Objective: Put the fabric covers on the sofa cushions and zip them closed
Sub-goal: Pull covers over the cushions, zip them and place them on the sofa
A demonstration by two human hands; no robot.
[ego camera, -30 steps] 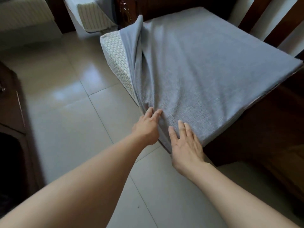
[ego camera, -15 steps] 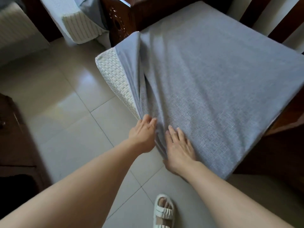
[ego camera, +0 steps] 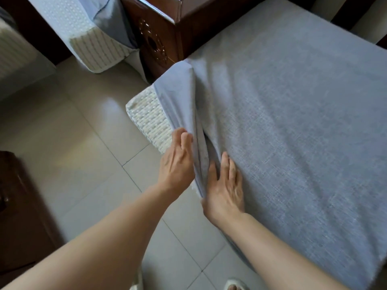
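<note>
The gray fabric cover (ego camera: 293, 122) lay over the white foam cushion (ego camera: 148, 120) on the sofa. The left hand (ego camera: 177, 164) seemingly pinched its soft, floppy edge; the right hand (ego camera: 225, 189) pressed flat.

Open tiled floor (ego camera: 69, 143) left and near of the cushion edge (ego camera: 148, 120). Blocked far by the dark wooden armrest (ego camera: 159, 38) and a leaning second cushion (ego camera: 94, 47); hemmed at far left by dark furniture (ego camera: 18, 206).
</note>
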